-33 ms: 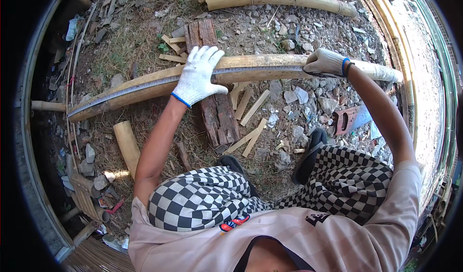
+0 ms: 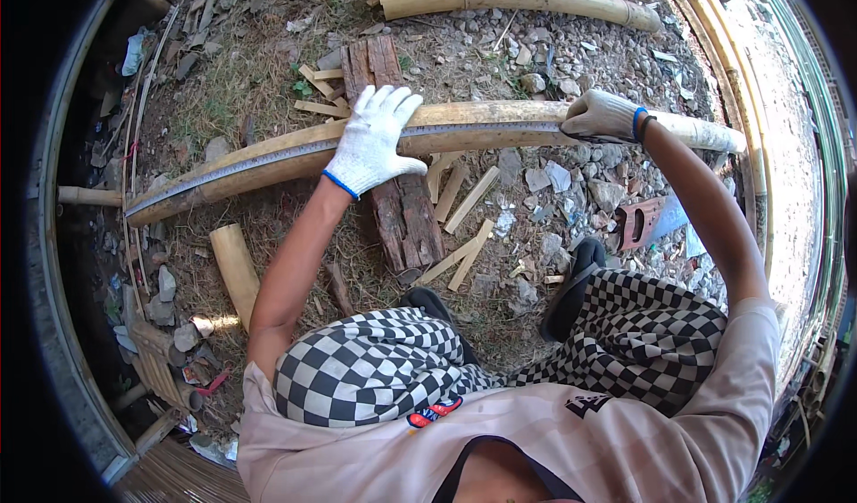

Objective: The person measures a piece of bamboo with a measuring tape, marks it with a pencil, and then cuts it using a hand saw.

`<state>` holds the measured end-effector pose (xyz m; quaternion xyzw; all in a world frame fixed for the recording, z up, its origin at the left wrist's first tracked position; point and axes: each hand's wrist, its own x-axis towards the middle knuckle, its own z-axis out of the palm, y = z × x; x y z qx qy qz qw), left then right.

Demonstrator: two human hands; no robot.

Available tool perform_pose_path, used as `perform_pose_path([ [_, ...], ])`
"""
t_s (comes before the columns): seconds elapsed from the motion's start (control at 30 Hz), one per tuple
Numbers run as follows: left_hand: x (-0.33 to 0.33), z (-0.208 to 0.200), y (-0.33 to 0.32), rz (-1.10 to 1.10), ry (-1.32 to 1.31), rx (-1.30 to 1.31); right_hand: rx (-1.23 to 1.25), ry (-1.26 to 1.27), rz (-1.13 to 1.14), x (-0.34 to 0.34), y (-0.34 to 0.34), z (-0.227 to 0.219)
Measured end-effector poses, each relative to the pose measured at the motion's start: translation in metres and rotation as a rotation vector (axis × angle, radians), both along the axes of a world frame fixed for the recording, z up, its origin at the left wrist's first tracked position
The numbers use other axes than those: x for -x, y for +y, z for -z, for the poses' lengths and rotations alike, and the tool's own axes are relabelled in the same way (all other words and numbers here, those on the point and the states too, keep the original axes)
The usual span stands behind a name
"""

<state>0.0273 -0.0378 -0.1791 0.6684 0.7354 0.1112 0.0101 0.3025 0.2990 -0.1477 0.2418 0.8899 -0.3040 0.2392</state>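
A long bamboo pole (image 2: 482, 113) lies across in front of me, over a rough dark wooden block (image 2: 404, 226). A thin pale measuring tape (image 2: 259, 166) runs along it from the left end. My left hand (image 2: 373, 137), in a white glove with a blue cuff, rests flat over the pole and tape, fingers stretched out and thumb apart. Farther right, my right hand (image 2: 603, 116), gloved too, is closed around the tape at the pole's top. No tape shows beyond it; what lies inside the fist is hidden.
A handsaw (image 2: 641, 224) lies on rubble at the right. Bamboo slats (image 2: 471, 199) are scattered beside the block. A short bamboo piece (image 2: 236, 271) lies near my left forearm. More bamboo poles (image 2: 518, 0) lie at the far side, others (image 2: 728, 48) along the right.
My left hand has slid slightly to the right along the pole and tape. The right hand and the pole have stayed in place.
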Motion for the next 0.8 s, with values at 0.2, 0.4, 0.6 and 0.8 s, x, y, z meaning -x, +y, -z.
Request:
perform_pose_path([
  [0.2, -0.020, 0.005, 0.034, 0.089, -0.008, -0.036, 0.007, -0.027, -0.001, 0.001, 0.001, -0.004],
  [0.4, -0.034, 0.017, 0.057, 0.120, -0.101, -0.064, 0.035, -0.054, -0.005, 0.002, 0.007, -0.003],
  [0.6, -0.031, 0.024, 0.057, 0.105, -0.077, -0.080, 0.028, -0.062, -0.010, 0.007, 0.004, -0.007],
  [0.8, -0.033, 0.022, 0.061, 0.069, -0.092, -0.085, 0.009, -0.082, -0.043, 0.010, 0.011, -0.008],
])
